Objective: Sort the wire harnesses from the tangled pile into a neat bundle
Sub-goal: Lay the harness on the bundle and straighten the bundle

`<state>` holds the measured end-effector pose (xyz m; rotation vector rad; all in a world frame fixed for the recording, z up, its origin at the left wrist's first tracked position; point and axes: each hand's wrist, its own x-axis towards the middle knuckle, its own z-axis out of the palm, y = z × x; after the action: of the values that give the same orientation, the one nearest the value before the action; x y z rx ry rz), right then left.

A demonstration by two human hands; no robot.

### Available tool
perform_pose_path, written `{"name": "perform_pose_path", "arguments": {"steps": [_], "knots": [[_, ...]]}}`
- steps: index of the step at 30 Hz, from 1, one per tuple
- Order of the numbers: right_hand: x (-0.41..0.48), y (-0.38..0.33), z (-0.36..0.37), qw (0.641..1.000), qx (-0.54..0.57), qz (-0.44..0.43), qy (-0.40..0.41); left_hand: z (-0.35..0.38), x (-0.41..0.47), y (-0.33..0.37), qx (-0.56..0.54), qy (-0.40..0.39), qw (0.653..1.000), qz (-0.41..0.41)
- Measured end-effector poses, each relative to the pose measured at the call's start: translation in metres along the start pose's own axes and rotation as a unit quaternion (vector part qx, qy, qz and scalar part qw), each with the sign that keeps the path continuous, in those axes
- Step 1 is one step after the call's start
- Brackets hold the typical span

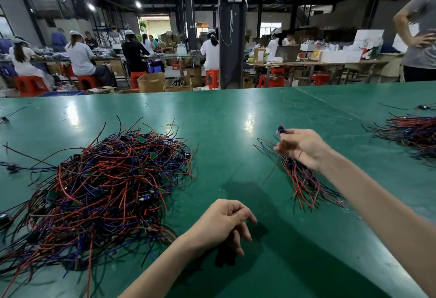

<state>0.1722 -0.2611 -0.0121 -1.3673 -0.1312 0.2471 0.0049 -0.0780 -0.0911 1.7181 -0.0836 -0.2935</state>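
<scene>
A big tangled pile of red, blue and black wire harnesses (106,184) with small green boards lies on the left of the green table (224,118). A smaller, straighter bundle of harnesses (304,182) lies to the right of centre. My right hand (302,146) hovers over the top of that bundle and pinches one harness by its dark blue end (281,129), its wires trailing down blurred. My left hand (224,222) hangs above the table near the pile's right edge, fingers loosely curled, holding nothing.
Another heap of harnesses (412,132) lies at the far right of the table. Stray single wires (286,102) lie near the far edge and at the left edge. A person (420,38) stands at the table's far right corner; seated workers are at benches beyond.
</scene>
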Motion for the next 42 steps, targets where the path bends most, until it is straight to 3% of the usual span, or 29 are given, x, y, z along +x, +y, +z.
{"name": "perform_pose_path", "arguments": {"steps": [3, 8, 13, 15, 19, 23, 27, 31, 33, 35, 38, 40, 42], "knots": [[0.022, -0.016, -0.015, 0.995, -0.095, -0.01, 0.036, 0.001, -0.001, 0.002, 0.001, -0.003, 1.0, -0.003], [0.037, 0.011, -0.04, 0.961, -0.245, 0.099, 0.082, 0.003, -0.004, 0.005, 0.011, -0.006, 1.0, -0.009], [0.04, 0.029, -0.048, 0.931, -0.327, 0.049, 0.155, 0.004, -0.004, 0.007, 0.021, -0.001, 1.0, -0.014], [0.04, 0.029, -0.046, 0.89, -0.423, 0.026, 0.167, 0.004, -0.004, 0.007, 0.022, 0.002, 1.0, -0.016], [0.032, 0.03, -0.037, 0.757, -0.621, -0.029, 0.201, 0.004, -0.006, 0.008, 0.013, 0.005, 1.0, -0.018], [0.03, 0.043, -0.035, 0.702, -0.673, -0.159, 0.17, 0.005, -0.006, 0.008, 0.015, 0.008, 1.0, -0.016], [0.031, 0.057, -0.044, 0.703, -0.694, -0.11, 0.111, 0.005, -0.005, 0.008, 0.012, 0.005, 1.0, -0.02], [0.029, 0.063, -0.048, 0.716, -0.683, -0.115, 0.093, 0.004, -0.005, 0.012, 0.013, 0.023, 0.999, 0.019], [0.024, 0.065, -0.045, 0.689, -0.7, -0.165, 0.096, -0.001, -0.005, 0.019, 0.031, 0.073, 0.995, 0.062], [0.016, 0.071, -0.037, 0.644, -0.705, -0.281, 0.102, -0.017, -0.003, 0.027, 0.11, 0.177, 0.971, 0.117], [-0.006, 0.081, -0.007, 0.604, -0.683, -0.41, 0.02, -0.058, -0.004, 0.038, 0.307, 0.353, 0.867, 0.173], [-0.019, 0.087, 0.015, 0.584, -0.675, -0.45, -0.032, -0.092, -0.006, 0.046, 0.379, 0.421, 0.809, 0.155], [-0.028, 0.09, 0.034, 0.593, -0.661, -0.458, -0.047, -0.13, -0.009, 0.053, 0.426, 0.467, 0.767, 0.113]]}}
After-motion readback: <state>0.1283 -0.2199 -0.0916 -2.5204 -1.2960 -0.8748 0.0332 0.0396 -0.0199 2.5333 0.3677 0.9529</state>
